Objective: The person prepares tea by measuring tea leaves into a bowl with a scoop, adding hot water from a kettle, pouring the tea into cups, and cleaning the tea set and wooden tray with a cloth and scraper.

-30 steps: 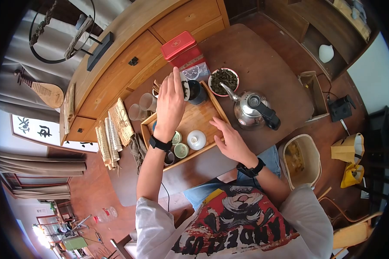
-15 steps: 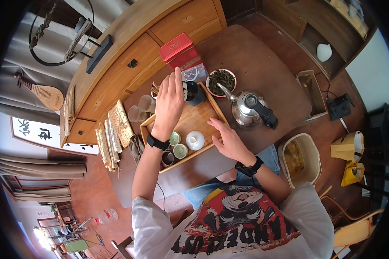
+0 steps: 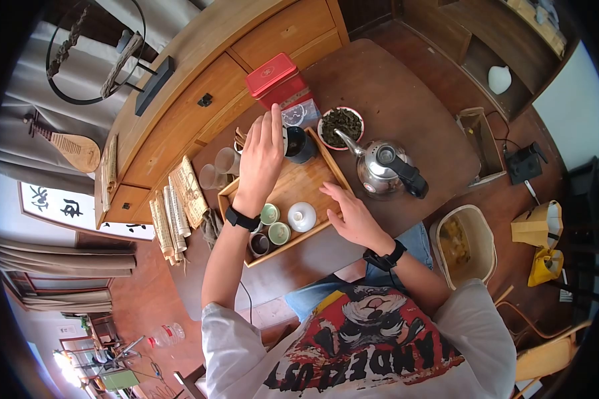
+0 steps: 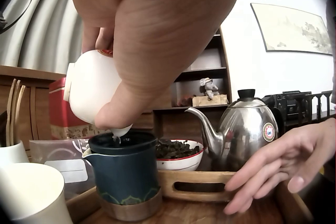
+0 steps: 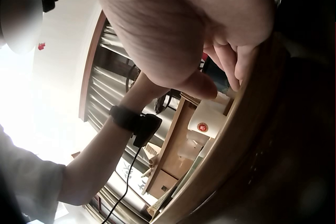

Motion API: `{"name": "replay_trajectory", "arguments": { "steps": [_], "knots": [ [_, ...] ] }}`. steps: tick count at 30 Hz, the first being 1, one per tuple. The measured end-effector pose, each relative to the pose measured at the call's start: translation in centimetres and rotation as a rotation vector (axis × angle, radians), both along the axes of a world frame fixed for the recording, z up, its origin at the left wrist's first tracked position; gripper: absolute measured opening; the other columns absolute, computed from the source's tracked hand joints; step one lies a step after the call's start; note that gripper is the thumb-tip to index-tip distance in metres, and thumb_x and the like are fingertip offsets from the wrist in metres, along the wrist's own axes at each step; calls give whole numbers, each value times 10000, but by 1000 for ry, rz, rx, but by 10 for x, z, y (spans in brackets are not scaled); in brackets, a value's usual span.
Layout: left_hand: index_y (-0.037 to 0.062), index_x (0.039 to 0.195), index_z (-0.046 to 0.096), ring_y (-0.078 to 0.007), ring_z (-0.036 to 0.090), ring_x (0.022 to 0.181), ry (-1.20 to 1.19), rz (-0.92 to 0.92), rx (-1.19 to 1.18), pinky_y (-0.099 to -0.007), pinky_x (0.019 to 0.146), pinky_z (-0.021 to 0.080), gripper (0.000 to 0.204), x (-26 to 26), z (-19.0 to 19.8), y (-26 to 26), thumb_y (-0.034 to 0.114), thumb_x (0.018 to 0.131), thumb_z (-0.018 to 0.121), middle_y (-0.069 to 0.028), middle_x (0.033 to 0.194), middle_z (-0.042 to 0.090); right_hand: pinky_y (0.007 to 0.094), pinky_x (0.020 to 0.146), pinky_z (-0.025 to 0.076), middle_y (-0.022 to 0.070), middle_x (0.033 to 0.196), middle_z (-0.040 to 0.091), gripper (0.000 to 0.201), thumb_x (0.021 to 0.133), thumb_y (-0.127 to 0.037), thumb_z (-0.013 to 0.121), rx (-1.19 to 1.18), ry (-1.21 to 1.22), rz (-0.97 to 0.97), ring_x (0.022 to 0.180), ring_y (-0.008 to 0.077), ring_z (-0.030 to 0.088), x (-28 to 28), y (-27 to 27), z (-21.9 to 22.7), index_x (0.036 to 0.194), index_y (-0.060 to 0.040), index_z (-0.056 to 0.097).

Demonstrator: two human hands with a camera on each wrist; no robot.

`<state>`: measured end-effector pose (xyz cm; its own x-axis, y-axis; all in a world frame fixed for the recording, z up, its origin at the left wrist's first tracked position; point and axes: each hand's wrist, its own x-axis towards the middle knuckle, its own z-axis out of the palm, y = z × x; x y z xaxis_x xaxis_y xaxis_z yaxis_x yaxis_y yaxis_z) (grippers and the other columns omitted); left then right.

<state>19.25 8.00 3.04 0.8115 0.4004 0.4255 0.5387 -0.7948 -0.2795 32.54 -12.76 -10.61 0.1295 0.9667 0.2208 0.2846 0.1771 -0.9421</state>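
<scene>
My left hand grips a white gaiwan bowl and holds it tilted over a dark blue pitcher. Clear liquid shows at the bowl's lower rim, just above the pitcher's mouth. In the head view the hand hides most of the bowl. The pitcher stands in the far corner of a wooden tray. My right hand is at the tray's right edge, fingers relaxed and fairly straight, holding nothing. A white lid with a knob lies in the tray beside two pale green cups and a dark cup.
Right of the tray stand a steel kettle and a bowl of tea leaves. Behind it are a red tin and a clear bag. Glass cups and rolled bamboo scrolls lie left. A bin stands on the floor.
Both hands keep almost the same pose. Slightly less of the bowl shows past my left hand, and more of the pitcher's mouth is visible. The head view has shifted a little.
</scene>
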Motion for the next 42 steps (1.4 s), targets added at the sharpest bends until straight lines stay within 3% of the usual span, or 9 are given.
{"name": "replay_trajectory", "arguments": {
  "steps": [15, 16, 18, 20, 29, 33, 36, 38, 42],
  "knots": [
    [-125, 1647, 372, -375, 623, 1352, 49, -1, 56, -442, 1168, 529, 798, 3, 17, -1, -50, 902, 649, -240, 1464, 613, 495, 1155, 512, 215, 1478, 660, 668, 993, -38, 689, 63, -50, -48, 1373, 434, 615, -5, 1, 0, 1607, 12, 429],
    [-125, 1647, 372, -375, 623, 1352, 49, 1, 57, -442, 1168, 529, 798, 2, 15, 1, -50, 902, 649, -240, 1464, 613, 493, 1126, 529, 211, 1443, 671, 615, 980, -45, 707, 5, -29, -40, 1329, 430, 636, -5, 2, 8, 1554, 12, 496],
    [-71, 1683, 337, -432, 620, 1335, -66, -36, -64, -491, 1128, 540, 1021, 0, 5, 4, -99, 754, 762, -265, 1456, 618, 491, 1097, 547, 208, 1408, 681, 563, 967, -52, 725, -54, -8, -32, 1284, 427, 657, -10, 7, 14, 1502, 12, 564],
    [-65, 1684, 336, -439, 616, 1335, -108, -19, -138, -492, 1114, 543, 1044, -1, -3, 7, -92, 738, 777, -263, 1450, 621, 504, 1039, 574, 220, 1319, 690, 461, 930, -63, 765, 49, -267, 11, 1193, 427, 688, -18, 14, 17, 1372, 17, 664],
    [-37, 1685, 350, -430, 710, 1216, -424, 91, -466, -482, 1029, 599, 1117, -10, -13, 3, 38, 726, 916, -244, 1355, 694, 439, 796, 654, 186, 1077, 687, 133, 846, -26, 777, 109, -589, 109, 996, 360, 747, -53, 41, 18, 968, 9, 738],
    [-42, 1672, 379, -371, 763, 1205, -566, 86, -627, -445, 1034, 613, 1117, -17, -13, -2, 89, 726, 960, -222, 1332, 745, 441, 782, 657, 178, 1045, 704, 142, 818, -6, 768, 127, -658, 123, 957, 360, 757, -48, 44, 23, 957, 11, 742],
    [-67, 1664, 364, -383, 740, 1234, -632, 83, -690, -450, 1067, 597, 1154, -29, -16, -1, 85, 700, 978, -233, 1341, 738, 441, 774, 646, 166, 1026, 709, 139, 858, -37, 787, 49, -624, 64, 901, 355, 763, -24, 34, 52, 984, -7, 737],
    [-63, 1665, 370, -379, 742, 1235, -670, 85, -695, -448, 1067, 596, 1161, -36, -17, -3, 88, 693, 988, -229, 1346, 741, 451, 744, 625, 150, 1018, 706, 168, 904, -85, 820, 110, -401, -96, 853, 352, 760, 0, 30, 78, 1038, -31, 736],
    [-47, 1672, 376, -364, 740, 1255, -722, 46, -734, -440, 1079, 589, 1169, -33, -23, -13, 96, 693, 998, -226, 1368, 739, 383, 720, 604, 115, 997, 709, 255, 934, -59, 837, 231, -236, -232, 781, 262, 752, 32, 54, 124, 1172, -21, 751]
  ]
}}
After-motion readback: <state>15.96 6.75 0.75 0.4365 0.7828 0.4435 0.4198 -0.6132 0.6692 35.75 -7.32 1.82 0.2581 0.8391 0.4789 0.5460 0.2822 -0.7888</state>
